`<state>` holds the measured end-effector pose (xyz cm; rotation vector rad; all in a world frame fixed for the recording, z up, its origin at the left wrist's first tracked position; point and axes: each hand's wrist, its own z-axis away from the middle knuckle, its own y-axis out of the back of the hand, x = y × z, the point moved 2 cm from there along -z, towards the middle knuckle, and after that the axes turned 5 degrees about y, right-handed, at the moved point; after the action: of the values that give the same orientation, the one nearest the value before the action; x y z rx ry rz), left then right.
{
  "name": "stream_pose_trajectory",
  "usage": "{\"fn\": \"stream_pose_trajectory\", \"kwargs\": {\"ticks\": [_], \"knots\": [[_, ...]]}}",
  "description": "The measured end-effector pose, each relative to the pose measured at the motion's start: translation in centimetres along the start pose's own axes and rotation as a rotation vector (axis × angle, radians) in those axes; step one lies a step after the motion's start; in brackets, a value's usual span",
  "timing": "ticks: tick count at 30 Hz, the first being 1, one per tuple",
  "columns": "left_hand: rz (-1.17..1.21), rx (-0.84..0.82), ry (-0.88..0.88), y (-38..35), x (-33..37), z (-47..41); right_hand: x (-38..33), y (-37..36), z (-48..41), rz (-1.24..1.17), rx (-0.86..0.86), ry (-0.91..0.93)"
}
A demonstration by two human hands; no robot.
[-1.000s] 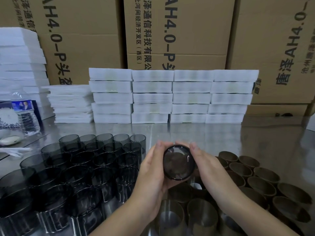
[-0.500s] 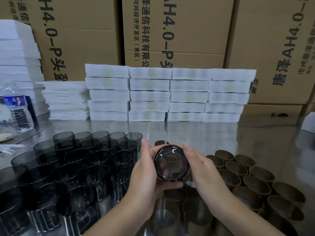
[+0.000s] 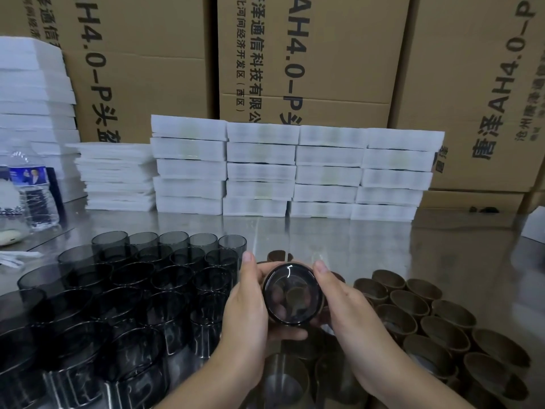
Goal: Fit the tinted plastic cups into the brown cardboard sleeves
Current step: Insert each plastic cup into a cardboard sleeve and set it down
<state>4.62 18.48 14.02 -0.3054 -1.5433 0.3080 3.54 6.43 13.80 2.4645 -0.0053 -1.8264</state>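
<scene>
Steel tabletop (image 3: 339,231) runs back to a wall of printed cardboard cartons (image 3: 309,69), with white foam pads (image 3: 295,172) stacked in rows well beyond the grip.

Both hands hold one tinted cup (image 3: 292,293) above the table, its round end turned to the camera. The left hand (image 3: 244,311) wraps its fingers round one side with the thumb under the near edge. The right hand (image 3: 348,305) curls round the other side. A brown edge shows along the cup's right flank, so a sleeve seems to be on it. How far the cup is seated I cannot tell.

I judge the job to be early or middling. To the left of the grip stands a large block of bare cups (image 3: 132,284), packed rim to rim. To the right lies a crowd of empty sleeves (image 3: 442,329), touching one another. Just below the grip, nearest the person, a few sleeved cups (image 3: 283,385) appear finished, though they are dim and partly hidden by the forearms. Far more pieces wait than are done.

A water bottle (image 3: 32,196) stands far off to the left, clear of the work. Little blocks the hands. The main hazard, as I see it, is the tight packing on both sides, where a careless reach could topple neighbours.
</scene>
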Motion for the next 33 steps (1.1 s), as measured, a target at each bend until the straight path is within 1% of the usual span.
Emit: {"fn": "stream_pose_trajectory", "kwargs": {"ticks": [4, 9, 13, 15, 17, 20, 24, 28, 33], "knots": [[-0.007, 0.008, -0.004, 0.0, 0.2, 0.2, -0.1, -0.1, 0.1, -0.009, -0.009, -0.012], [-0.028, 0.0, 0.01, 0.0, 0.1, 0.4, -0.1, 0.1, 0.0, -0.01, 0.046, 0.037], [-0.052, -0.013, 0.001, -0.2, 0.2, 0.5, -0.1, 0.0, 0.2, -0.023, 0.011, 0.033], [-0.046, -0.023, 0.023, -0.2, 0.2, 0.5, -0.2, -0.1, 0.2, -0.012, 0.001, 0.043], [-0.034, -0.052, 0.054, -0.1, 0.3, 0.6, -0.5, -0.1, 0.2, 0.004, 0.003, 0.088], [-0.027, -0.074, 0.085, 0.1, 0.2, 0.7, -1.2, -0.3, 0.5, 0.041, -0.051, 0.18], [-0.012, -0.078, 0.111, 0.2, 0.4, 0.8, -1.3, -0.1, 0.6, 0.104, -0.062, 0.223], [-0.004, -0.027, 0.087, 0.3, 0.4, 0.8, -1.2, 0.0, 0.6, 0.091, -0.06, 0.225], [0.034, 0.037, 0.069, 0.5, 0.3, 0.7, -1.1, -0.4, 0.8, 0.121, -0.097, 0.279]]}}
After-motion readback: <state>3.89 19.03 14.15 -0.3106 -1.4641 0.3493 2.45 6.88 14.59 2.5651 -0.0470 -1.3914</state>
